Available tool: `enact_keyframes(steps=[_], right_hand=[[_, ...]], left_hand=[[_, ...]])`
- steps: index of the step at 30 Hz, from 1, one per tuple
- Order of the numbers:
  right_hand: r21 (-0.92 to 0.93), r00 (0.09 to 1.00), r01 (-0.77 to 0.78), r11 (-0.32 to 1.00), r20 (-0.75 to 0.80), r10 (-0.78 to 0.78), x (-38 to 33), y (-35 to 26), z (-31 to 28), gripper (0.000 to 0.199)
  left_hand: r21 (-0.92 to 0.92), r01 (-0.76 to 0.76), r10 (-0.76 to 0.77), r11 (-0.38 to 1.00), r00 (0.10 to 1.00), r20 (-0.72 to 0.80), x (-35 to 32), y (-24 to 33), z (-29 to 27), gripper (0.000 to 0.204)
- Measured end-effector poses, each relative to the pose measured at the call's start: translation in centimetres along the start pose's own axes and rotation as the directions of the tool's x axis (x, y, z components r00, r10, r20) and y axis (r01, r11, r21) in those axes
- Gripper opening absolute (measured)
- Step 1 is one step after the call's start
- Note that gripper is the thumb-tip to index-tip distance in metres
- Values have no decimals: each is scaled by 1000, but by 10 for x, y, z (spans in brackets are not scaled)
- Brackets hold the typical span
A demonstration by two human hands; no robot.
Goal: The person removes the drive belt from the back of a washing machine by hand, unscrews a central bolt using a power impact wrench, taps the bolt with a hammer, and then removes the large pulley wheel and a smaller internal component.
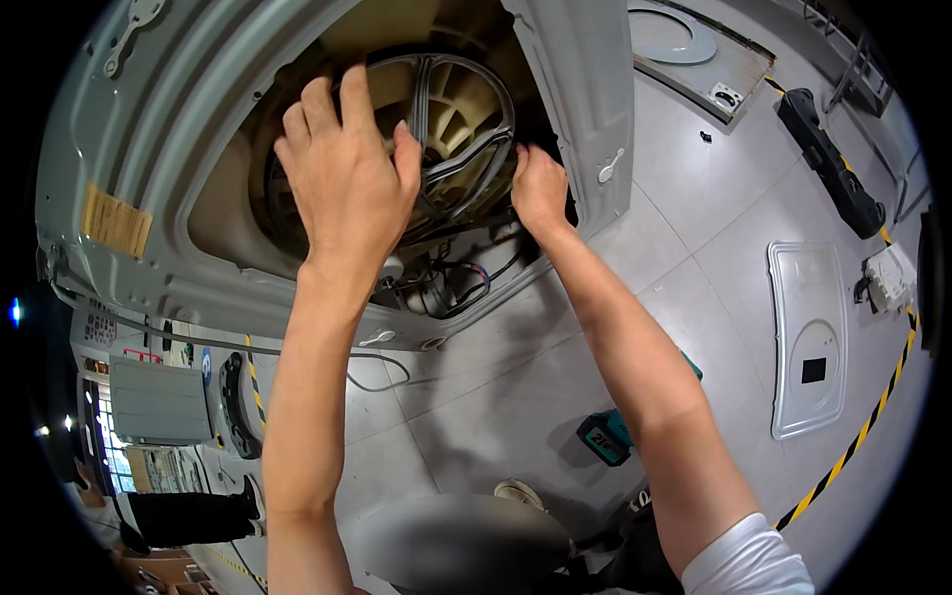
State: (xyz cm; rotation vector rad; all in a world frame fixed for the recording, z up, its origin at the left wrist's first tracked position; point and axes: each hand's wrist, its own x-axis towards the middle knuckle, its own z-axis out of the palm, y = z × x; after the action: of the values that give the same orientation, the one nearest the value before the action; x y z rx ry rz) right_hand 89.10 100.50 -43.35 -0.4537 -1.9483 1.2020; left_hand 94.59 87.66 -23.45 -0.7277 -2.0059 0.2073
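Spoked wheel (464,160) lies behind your spread left hand (349,183) — curled right hand (542,188) beside its right rim, pinch unclear.

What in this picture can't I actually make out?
All in the head view:
Spoked wheel: part of its left side is covered by the left hand.
Right hand: its own back hides most fingers, so its grip is unclear.
Teal-and-black tool: partly hidden behind the right forearm.
Grey shape at the bottom: too blurred to identify, cut by the lower edge.

Left hand (349,188) spreads bent fingers (319,107); right hand (541,190) curls inward.
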Motion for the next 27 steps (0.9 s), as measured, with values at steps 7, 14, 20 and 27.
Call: enact_keyframes(steps=[7, 14, 20, 27], right_hand=[[68, 997, 51, 996, -65, -47, -2, 2, 0, 22], [127, 997, -10, 992, -68, 19, 3, -16, -4, 25], [172, 998, 61, 983, 12, -64, 7, -14, -12, 27], [35, 995, -65, 997, 78, 62, -7, 7, -3, 37]], left_hand=[[5, 64, -64, 998, 995, 75, -3, 2, -5, 55], [48, 71, -74, 996, 995, 69, -15, -5, -10, 58], [68, 78, -83, 995, 995, 63, -28, -16, -16, 58], [61, 57, -59, 996, 998, 33, -26, -19, -17, 55]])
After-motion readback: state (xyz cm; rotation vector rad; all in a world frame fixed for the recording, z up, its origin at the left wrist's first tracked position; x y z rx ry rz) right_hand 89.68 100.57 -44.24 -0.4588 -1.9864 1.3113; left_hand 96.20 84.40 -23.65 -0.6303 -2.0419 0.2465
